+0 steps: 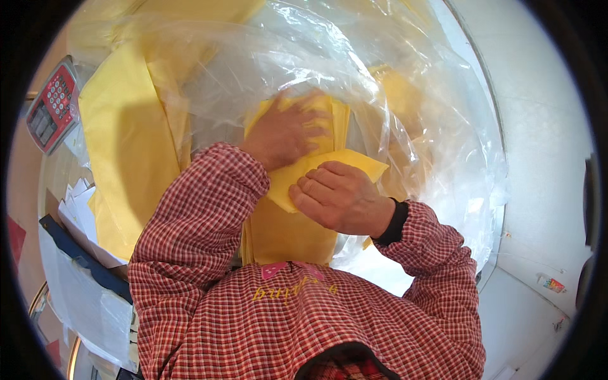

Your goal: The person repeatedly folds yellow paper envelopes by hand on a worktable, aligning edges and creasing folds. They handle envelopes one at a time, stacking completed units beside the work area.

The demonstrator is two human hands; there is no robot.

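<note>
The left hand [285,130] lies flat, fingers spread, pressing the stack of yellow paper sheets [335,123] inside the clear plastic bag [437,139]. Just nearer, the right hand [339,196] pinches a folded yellow sheet [354,163], whose long axis runs left to right.

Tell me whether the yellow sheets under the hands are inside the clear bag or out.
Partly inside. The left hand presses the sheets under the bag film; their near end sticks out by the right hand.
</note>
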